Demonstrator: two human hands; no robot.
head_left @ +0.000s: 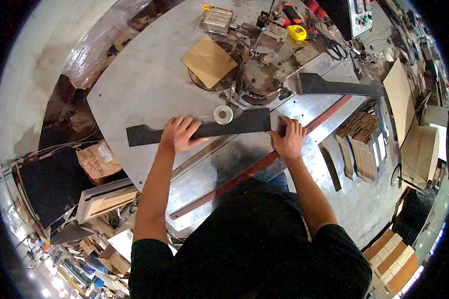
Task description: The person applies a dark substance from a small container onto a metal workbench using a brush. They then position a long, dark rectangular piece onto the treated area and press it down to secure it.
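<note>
A long black board (214, 128) with a wider, stepped right end lies across the metal table (149, 94). Over its left part rests my left hand (180, 134), fingers bent across the board and thumb stretched along it. My right hand (289, 142) is at the board's right end, its thumb touching the corner and its fingers apart beyond the edge. Against the board's far edge, between my hands, sits a pale round roller (223, 114). A second black board (334, 85) of similar shape lies at the right.
Beyond the roller are a brown square sheet (209, 62), greasy machine parts (262, 74) and a yellow tape measure (297, 33). A control box (360, 17) stands far right. Stacked brown boards (361, 144) are right of the table; a reddish strip (249, 172) crosses its near side.
</note>
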